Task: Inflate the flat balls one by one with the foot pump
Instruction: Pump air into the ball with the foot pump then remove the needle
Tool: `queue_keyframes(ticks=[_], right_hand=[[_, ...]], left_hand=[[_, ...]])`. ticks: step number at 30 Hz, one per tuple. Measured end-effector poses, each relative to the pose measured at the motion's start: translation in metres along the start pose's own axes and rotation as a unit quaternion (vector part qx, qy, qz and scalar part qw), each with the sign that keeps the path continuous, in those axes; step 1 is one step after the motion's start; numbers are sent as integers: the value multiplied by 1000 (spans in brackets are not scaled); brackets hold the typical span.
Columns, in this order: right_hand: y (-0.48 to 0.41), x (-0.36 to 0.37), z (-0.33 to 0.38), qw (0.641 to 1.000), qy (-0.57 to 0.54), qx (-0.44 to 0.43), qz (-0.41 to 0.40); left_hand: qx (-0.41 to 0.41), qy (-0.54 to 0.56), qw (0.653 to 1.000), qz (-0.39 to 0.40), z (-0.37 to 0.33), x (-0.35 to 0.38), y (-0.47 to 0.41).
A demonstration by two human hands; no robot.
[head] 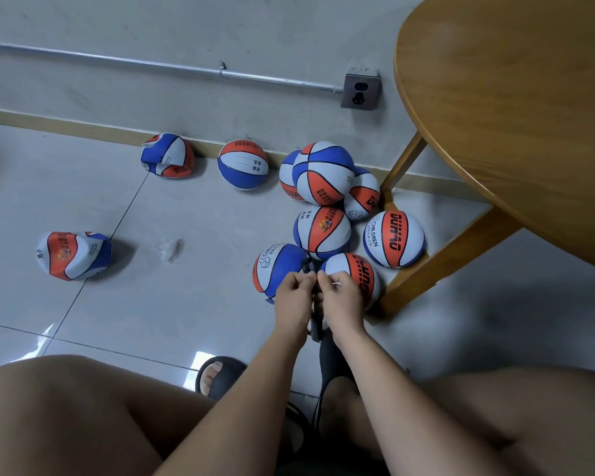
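Grey floor tiles fill my feed, pale and glossy. Nearest the camera, two bare thighs frame the bottom edge, and a black sandal with toes showing sits between them. Just right of it, the black foot pump rests on the floor, mostly hidden by the right forearm. Its thin black hose rises between the two hands. The left hand and the right hand are side by side with fingers curled, both pinching the hose near its tip. I cannot tell what the tip touches.

Right behind the hands sits a cluster of round balls in orange, blue and white, crowded against a wooden table leg. Well to the left, one flat ball lies crumpled alone on the tiles. Farther off, a second flat ball and a lone round ball rest against the baseboard. Above them, a metal conduit runs along the grey wall to a socket box. A round wooden table top covers the upper right.
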State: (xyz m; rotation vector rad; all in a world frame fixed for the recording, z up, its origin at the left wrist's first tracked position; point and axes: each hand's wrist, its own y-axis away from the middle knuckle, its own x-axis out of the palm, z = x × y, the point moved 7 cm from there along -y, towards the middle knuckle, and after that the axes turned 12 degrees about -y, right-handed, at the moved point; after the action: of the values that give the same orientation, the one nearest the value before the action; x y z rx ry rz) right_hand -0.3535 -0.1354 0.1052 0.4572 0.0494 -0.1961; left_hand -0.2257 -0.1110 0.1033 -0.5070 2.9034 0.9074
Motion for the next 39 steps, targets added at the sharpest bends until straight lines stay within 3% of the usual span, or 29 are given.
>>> queue_keyframes(ticks=[13,21,24,32,39], right_hand=[[8,-18,-75,994,90,53,16],[10,-25,-106,984,112,137,24],[12,-20,-95,984,101,148,15],[-3,-2,-8,999,17,25,-35],[1,-4,-51,998,-5,53,26]], left_hand=[[-47,-113,992,30,60,3,3],[-84,-209,973,54,85,1,2],[-93,-194,976,41,82,-2,0],[-18,-41,999,7,6,4,-4],[-39,-35,998,28,33,3,4]])
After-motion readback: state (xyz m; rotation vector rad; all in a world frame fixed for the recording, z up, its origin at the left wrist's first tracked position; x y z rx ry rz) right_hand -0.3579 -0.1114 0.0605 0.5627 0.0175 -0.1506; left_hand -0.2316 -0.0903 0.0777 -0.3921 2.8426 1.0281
